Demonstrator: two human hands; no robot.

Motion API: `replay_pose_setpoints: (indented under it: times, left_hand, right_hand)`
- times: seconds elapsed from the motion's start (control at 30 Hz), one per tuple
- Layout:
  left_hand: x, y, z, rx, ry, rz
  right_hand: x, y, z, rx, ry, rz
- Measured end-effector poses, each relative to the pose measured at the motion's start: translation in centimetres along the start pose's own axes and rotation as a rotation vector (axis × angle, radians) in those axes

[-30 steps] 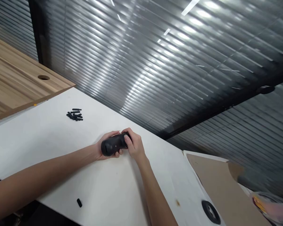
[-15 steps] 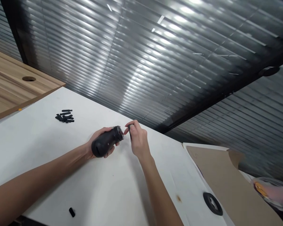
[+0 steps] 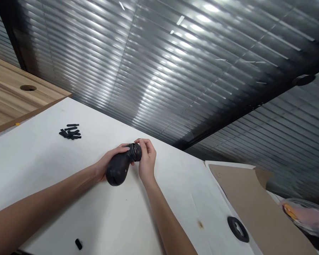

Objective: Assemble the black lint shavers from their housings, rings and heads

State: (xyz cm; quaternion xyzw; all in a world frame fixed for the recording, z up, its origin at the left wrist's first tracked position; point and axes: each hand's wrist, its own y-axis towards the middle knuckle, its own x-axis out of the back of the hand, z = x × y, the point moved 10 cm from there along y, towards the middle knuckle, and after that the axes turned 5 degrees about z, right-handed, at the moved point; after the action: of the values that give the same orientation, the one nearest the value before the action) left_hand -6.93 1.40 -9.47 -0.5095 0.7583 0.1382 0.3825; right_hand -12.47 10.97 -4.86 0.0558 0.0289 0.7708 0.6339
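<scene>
My left hand [image 3: 106, 163] is wrapped round a black rounded plastic housing [image 3: 119, 166], held just above the white table [image 3: 42, 166]. The narrow end of the housing points up and to the right. My right hand [image 3: 146, 159] is closed in a pinch at that end, fingertips pressed on its ring-shaped opening [image 3: 136, 151]. Whatever small part the fingers hold there is hidden by them.
A pile of several small black pieces [image 3: 70, 131] lies at the far left of the table. One loose black piece [image 3: 78, 244] lies near the front edge. A black disc [image 3: 238, 229] and a cardboard sheet [image 3: 257, 209] are at the right, a wooden desk [image 3: 10, 99] at the left.
My right hand drew away from the housing's end with a small black part, then came back onto the opening. My left hand tilted the housing more upright.
</scene>
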Motion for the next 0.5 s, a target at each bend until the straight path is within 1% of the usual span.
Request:
replay_pose_setpoints:
  times: [0.07, 0.1, 0.17, 0.23, 0.3, 0.37, 0.43, 0.5]
  left_hand:
    - [-0.3, -0.1, -0.2, -0.014, 0.016, 0.010]
    - [-0.4, -0.1, -0.4, -0.027, 0.025, 0.011]
    - [-0.6, -0.1, -0.9, -0.077, 0.061, 0.001]
    - [-0.5, -0.2, -1.4, -0.124, 0.127, -0.020]
    - [-0.2, -0.2, -1.6, -0.161, 0.217, -0.045]
    - [-0.2, -0.4, -2.0, -0.205, 0.334, -0.039]
    - [-0.3, -0.7, -2.6, -0.264, 0.464, -0.027]
    - [-0.4, -0.9, -2.9, -0.297, 0.567, -0.032]
  right_hand:
    - [0.3, 0.2, -0.7, -0.056, 0.049, -0.024]
    - [0.1, 0.3, -1.2, -0.106, 0.083, -0.002]
    - [-1.1, 0.2, -2.0, -0.223, 0.159, 0.108]
    - [-2.3, -0.2, -2.0, -0.297, 0.210, 0.227]
    - [-3.1, -0.6, -1.3, -0.318, 0.235, 0.298]
    - [-3.4, -0.9, -0.7, -0.332, 0.256, 0.327]
    - [-3.5, -1.1, -0.3, -0.334, 0.254, 0.340]
    - [-3.4, -1.0, 0.0, -0.304, 0.226, 0.324]
